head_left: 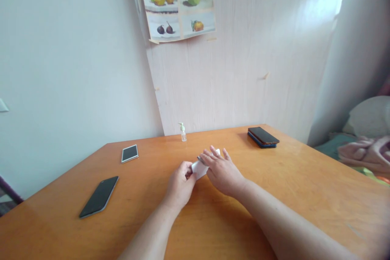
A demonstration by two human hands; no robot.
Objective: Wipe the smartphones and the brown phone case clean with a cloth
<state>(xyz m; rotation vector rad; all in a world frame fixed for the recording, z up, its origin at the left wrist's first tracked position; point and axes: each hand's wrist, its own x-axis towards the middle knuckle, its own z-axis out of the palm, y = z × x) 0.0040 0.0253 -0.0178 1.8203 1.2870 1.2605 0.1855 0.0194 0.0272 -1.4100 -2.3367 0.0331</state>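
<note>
Near the middle of the table, my left hand (182, 183) grips the near end of a flat white phone (199, 170), thumb and fingers closed on its edge. The phone is tilted and held a little above the tabletop. Across its upper part lies my right hand (224, 172), fingers stretched out and somewhat spread, covering much of it. A small greyish bit shows by the right fingertips; I cannot tell what it is. Behind the hands stands a small clear pump bottle (183, 134), upright and touched by neither hand.
On the orange-brown wooden table (146, 219), a dark phone (99, 197) lies at left, with a white-framed phone (130, 153) beyond it. Stacked dark phones (263, 137) sit at the back right. The wall panel (228, 89) borders the far edge; bedding (365, 150) is at right.
</note>
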